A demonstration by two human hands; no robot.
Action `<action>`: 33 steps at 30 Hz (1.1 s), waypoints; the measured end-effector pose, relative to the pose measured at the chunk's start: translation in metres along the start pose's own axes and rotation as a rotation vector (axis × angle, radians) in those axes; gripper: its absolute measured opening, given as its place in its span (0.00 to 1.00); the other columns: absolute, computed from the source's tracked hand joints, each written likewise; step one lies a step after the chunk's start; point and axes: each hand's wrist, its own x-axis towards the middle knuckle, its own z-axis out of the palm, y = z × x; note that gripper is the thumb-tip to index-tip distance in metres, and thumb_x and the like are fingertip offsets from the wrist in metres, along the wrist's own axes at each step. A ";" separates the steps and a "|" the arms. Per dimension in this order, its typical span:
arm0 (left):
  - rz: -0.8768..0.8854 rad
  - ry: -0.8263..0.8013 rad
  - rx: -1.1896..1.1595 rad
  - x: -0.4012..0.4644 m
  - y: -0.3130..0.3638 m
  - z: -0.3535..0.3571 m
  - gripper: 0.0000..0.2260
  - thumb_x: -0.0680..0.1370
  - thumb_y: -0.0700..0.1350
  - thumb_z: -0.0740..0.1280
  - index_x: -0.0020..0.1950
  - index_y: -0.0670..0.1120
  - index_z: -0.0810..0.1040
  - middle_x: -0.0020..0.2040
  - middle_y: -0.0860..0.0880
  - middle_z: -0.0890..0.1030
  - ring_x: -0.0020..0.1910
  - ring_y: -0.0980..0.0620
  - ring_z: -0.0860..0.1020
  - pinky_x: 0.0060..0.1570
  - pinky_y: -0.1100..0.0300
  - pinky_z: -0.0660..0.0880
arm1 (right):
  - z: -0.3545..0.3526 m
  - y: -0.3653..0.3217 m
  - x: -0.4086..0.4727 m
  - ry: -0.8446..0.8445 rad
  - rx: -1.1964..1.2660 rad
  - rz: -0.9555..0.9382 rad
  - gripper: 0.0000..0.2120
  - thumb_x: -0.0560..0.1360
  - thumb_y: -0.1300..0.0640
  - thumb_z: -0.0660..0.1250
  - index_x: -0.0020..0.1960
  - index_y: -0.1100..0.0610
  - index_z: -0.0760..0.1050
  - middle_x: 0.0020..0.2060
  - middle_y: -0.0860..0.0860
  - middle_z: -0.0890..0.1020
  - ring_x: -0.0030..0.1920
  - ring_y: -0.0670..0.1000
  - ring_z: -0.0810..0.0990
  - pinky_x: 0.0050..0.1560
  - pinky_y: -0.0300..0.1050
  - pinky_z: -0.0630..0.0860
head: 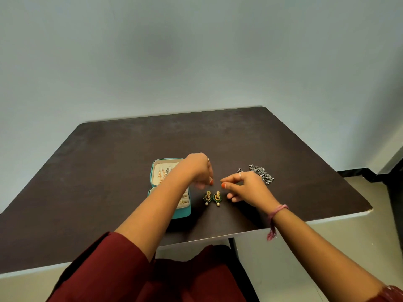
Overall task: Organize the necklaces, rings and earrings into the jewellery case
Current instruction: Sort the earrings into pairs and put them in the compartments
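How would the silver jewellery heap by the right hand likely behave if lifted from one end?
The silver jewellery heap lies as a loose tangle of small beaded links, so it would probably hang limp and trail rather than lift as one piece. Its dangling bits could snag each other. It looks unlikely to roll on the table.

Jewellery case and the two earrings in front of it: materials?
Jewellery case: teal shell, likely faux leather or fabric, matte; cream padded lining, velvet-like. Green-and-gold earrings: gold-tone metal, shiny, with green stones or enamel and pale pearl-like drops; too small to confirm.
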 end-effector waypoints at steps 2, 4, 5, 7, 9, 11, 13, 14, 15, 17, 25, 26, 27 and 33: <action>0.016 0.041 -0.013 0.001 0.005 -0.002 0.08 0.77 0.39 0.68 0.54 0.43 0.81 0.50 0.46 0.84 0.48 0.49 0.83 0.50 0.58 0.80 | -0.012 0.000 0.001 0.048 0.019 0.000 0.06 0.75 0.63 0.69 0.51 0.60 0.81 0.38 0.53 0.82 0.31 0.47 0.80 0.32 0.36 0.79; 0.032 0.068 -0.106 0.003 0.012 0.000 0.04 0.77 0.41 0.67 0.49 0.46 0.81 0.47 0.44 0.85 0.48 0.48 0.84 0.52 0.55 0.80 | -0.026 0.000 0.001 0.114 0.008 -0.009 0.04 0.75 0.62 0.69 0.49 0.58 0.81 0.37 0.53 0.83 0.31 0.46 0.80 0.32 0.37 0.79; 0.045 0.082 -0.142 0.006 0.014 0.002 0.04 0.77 0.41 0.66 0.47 0.47 0.80 0.45 0.44 0.85 0.47 0.47 0.84 0.52 0.54 0.80 | -0.033 0.002 0.001 0.153 -0.008 -0.018 0.04 0.75 0.62 0.69 0.49 0.57 0.81 0.37 0.53 0.83 0.31 0.46 0.80 0.33 0.37 0.79; 0.066 0.106 -0.195 0.009 0.019 0.009 0.06 0.77 0.40 0.65 0.49 0.45 0.82 0.43 0.44 0.84 0.46 0.47 0.84 0.52 0.54 0.80 | -0.048 0.009 0.003 0.242 -0.075 -0.049 0.04 0.75 0.60 0.69 0.47 0.55 0.82 0.37 0.52 0.83 0.31 0.46 0.80 0.35 0.37 0.79; 0.075 0.111 -0.248 0.015 0.025 0.019 0.09 0.77 0.38 0.64 0.52 0.43 0.82 0.42 0.43 0.84 0.48 0.46 0.83 0.53 0.53 0.79 | -0.061 0.020 0.003 0.348 -0.168 -0.085 0.03 0.74 0.58 0.70 0.46 0.52 0.82 0.37 0.48 0.83 0.33 0.44 0.80 0.39 0.35 0.76; 0.078 0.121 -0.265 0.021 0.031 0.030 0.10 0.76 0.35 0.64 0.54 0.41 0.81 0.49 0.42 0.84 0.52 0.45 0.82 0.55 0.53 0.78 | -0.070 0.032 0.002 0.463 -0.207 -0.107 0.04 0.75 0.56 0.69 0.47 0.51 0.82 0.38 0.47 0.83 0.37 0.43 0.79 0.40 0.31 0.71; 0.066 0.124 -0.277 0.031 0.034 0.040 0.10 0.75 0.34 0.64 0.53 0.40 0.81 0.50 0.42 0.84 0.52 0.45 0.81 0.55 0.52 0.78 | -0.075 0.044 -0.001 0.556 -0.175 -0.121 0.04 0.75 0.56 0.69 0.48 0.52 0.82 0.41 0.48 0.82 0.40 0.42 0.78 0.39 0.27 0.69; 0.060 0.130 -0.270 0.036 0.036 0.044 0.09 0.74 0.34 0.64 0.50 0.41 0.81 0.47 0.42 0.83 0.48 0.45 0.81 0.55 0.52 0.78 | -0.077 0.050 -0.002 0.589 -0.151 -0.126 0.04 0.75 0.57 0.68 0.49 0.53 0.82 0.42 0.49 0.82 0.40 0.42 0.78 0.39 0.26 0.69; 0.057 0.136 -0.254 0.039 0.037 0.048 0.08 0.74 0.34 0.64 0.48 0.42 0.81 0.44 0.42 0.81 0.44 0.46 0.79 0.54 0.53 0.78 | -0.078 0.056 -0.002 0.614 -0.128 -0.129 0.04 0.75 0.57 0.68 0.49 0.53 0.81 0.43 0.50 0.82 0.40 0.43 0.77 0.39 0.27 0.69; 0.036 0.141 -0.241 0.045 0.039 0.054 0.06 0.74 0.36 0.63 0.46 0.43 0.79 0.41 0.44 0.78 0.41 0.47 0.76 0.52 0.55 0.77 | -0.079 0.062 -0.003 0.643 -0.078 -0.130 0.04 0.76 0.57 0.68 0.48 0.51 0.81 0.45 0.52 0.82 0.40 0.44 0.77 0.42 0.33 0.71; -0.093 0.133 -0.607 0.065 0.048 0.063 0.11 0.75 0.49 0.70 0.46 0.40 0.79 0.40 0.45 0.85 0.43 0.48 0.85 0.53 0.54 0.80 | -0.082 0.068 0.002 0.611 -0.091 -0.138 0.04 0.75 0.56 0.69 0.48 0.52 0.81 0.44 0.50 0.80 0.40 0.44 0.76 0.40 0.31 0.70; -0.104 0.126 -0.632 0.065 0.050 0.064 0.11 0.74 0.48 0.71 0.46 0.39 0.79 0.37 0.47 0.84 0.42 0.47 0.85 0.52 0.54 0.80 | -0.082 0.069 0.002 0.609 -0.096 -0.134 0.03 0.75 0.56 0.69 0.48 0.52 0.81 0.44 0.50 0.80 0.40 0.44 0.76 0.40 0.31 0.70; -0.115 0.123 -0.657 0.067 0.052 0.065 0.11 0.74 0.46 0.72 0.47 0.39 0.80 0.36 0.47 0.82 0.41 0.47 0.84 0.51 0.54 0.80 | -0.082 0.069 0.002 0.606 -0.101 -0.131 0.03 0.75 0.56 0.69 0.48 0.52 0.81 0.44 0.50 0.80 0.39 0.44 0.76 0.39 0.30 0.69; -0.140 0.112 -0.791 0.070 0.055 0.062 0.03 0.75 0.35 0.68 0.41 0.40 0.77 0.35 0.44 0.78 0.27 0.53 0.79 0.36 0.62 0.80 | -0.082 0.070 0.001 0.581 -0.101 -0.144 0.03 0.75 0.57 0.69 0.46 0.51 0.81 0.43 0.50 0.80 0.38 0.46 0.77 0.37 0.27 0.70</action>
